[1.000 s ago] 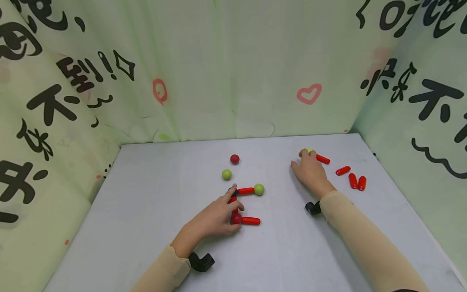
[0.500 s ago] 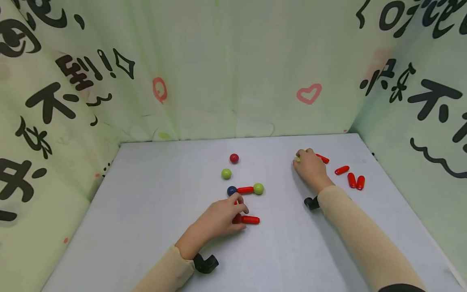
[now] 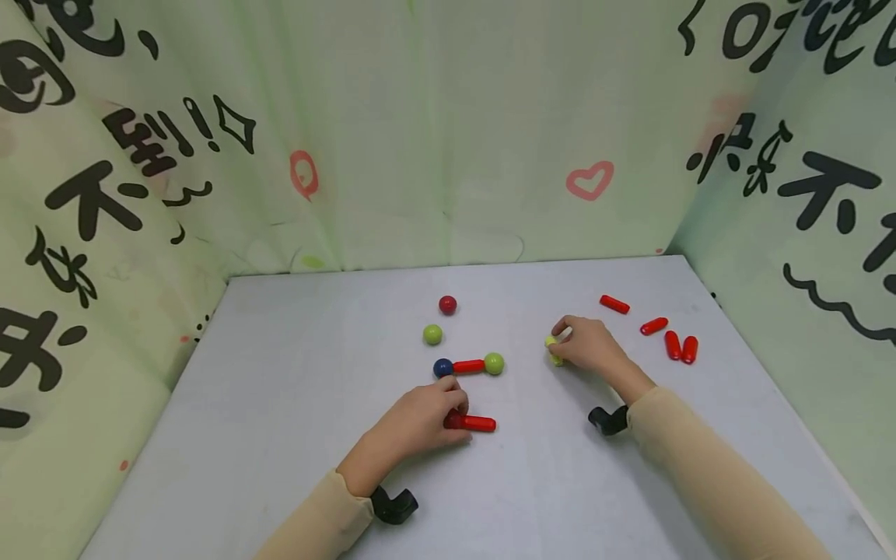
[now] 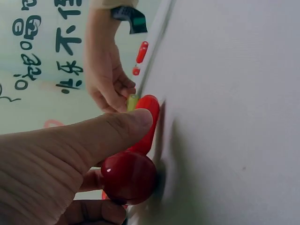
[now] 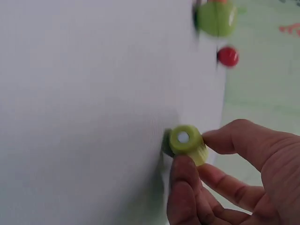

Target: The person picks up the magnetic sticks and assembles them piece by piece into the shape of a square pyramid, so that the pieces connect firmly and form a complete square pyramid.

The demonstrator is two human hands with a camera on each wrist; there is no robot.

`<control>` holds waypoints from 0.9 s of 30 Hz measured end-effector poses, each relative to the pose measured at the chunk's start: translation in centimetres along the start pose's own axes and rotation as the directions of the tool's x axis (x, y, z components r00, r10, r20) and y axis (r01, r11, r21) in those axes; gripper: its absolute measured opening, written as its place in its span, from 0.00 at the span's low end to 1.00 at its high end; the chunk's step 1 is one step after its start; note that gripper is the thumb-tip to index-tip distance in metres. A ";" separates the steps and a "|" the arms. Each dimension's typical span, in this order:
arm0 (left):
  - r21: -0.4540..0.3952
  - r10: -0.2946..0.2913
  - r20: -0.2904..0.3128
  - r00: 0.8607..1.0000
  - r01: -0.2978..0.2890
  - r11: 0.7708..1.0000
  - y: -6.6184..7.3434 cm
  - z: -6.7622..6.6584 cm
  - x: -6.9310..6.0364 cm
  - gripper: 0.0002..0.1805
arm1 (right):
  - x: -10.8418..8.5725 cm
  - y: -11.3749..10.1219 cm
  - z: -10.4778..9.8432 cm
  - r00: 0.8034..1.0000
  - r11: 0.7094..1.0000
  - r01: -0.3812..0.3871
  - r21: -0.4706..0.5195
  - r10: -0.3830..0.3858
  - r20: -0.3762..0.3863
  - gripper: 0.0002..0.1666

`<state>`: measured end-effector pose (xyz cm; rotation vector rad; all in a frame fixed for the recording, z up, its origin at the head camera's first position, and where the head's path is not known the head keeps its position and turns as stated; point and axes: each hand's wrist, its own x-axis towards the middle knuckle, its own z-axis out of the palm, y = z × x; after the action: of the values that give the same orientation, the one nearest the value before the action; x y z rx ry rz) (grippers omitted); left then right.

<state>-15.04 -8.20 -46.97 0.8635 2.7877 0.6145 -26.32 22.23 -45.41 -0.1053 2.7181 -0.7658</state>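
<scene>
My left hand (image 3: 420, 420) bends its fingers round a dark red ball (image 4: 129, 178), the thumb lying along a red rod (image 3: 480, 424) that sticks out to the right. Just beyond those fingers, a blue ball (image 3: 443, 367), another red rod (image 3: 468, 365) and a green ball (image 3: 494, 363) stand joined in a row. The link between row and red ball is mostly hidden under the hand. Farther right, my right hand (image 3: 593, 346) pinches a short yellow-green rod (image 5: 191, 131) between thumb and fingers. A pale round disc shows in its end in the right wrist view.
A loose green ball (image 3: 432, 334) and a loose red ball (image 3: 448, 305) lie behind the joined row. Several red rods (image 3: 654, 326) are scattered at the back right of the white table (image 3: 294, 350). Printed curtains (image 3: 448, 155) enclose its back and sides.
The right hand has brought the yellow-green rod from the back right toward the front left, away from the red rods. The left hand's fingers have drawn back off the blue ball and curled in.
</scene>
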 end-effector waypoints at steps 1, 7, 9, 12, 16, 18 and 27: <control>-0.001 -0.003 -0.004 1.000 0.003 1.000 0.0 0.1 0.0 0.15 | -0.5 -0.4 0.5 1.000 1.000 0.008 0.021 -0.009 0.029 0.22; 0.041 0.006 -0.019 1.000 -0.006 0.999 -0.1 0.3 0.1 0.15 | -3.2 -2.9 3.6 0.988 0.984 0.064 0.165 -0.087 0.132 0.23; 0.050 0.009 -0.020 1.000 -0.008 0.999 -0.1 0.3 0.1 0.14 | -3.6 -3.6 4.4 0.983 0.975 0.068 0.211 -0.101 0.152 0.25; 0.053 0.007 -0.016 1.000 -0.006 0.999 -0.1 0.4 0.1 0.14 | -3.9 -4.3 5.3 0.980 0.964 0.062 0.260 -0.108 0.168 0.30; 0.051 0.009 -0.010 1.000 -0.008 0.999 -0.2 0.4 0.1 0.14 | -3.8 -4.7 6.0 0.980 0.955 0.063 0.290 -0.113 0.161 0.35; 0.047 0.011 -0.006 1.000 -0.010 0.999 -0.3 0.4 0.1 0.14 | -3.7 -4.8 6.1 0.981 0.950 0.073 0.303 -0.123 0.151 0.37; 0.015 0.003 0.009 1.000 -0.003 1.000 -0.7 0.4 0.0 0.13 | -3.6 -4.8 6.2 0.979 0.949 0.080 0.304 -0.133 0.157 0.34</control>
<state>-15.28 -8.62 -47.60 0.8709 2.7872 0.5890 -20.97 15.58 -46.92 -0.2417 2.4169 -1.1299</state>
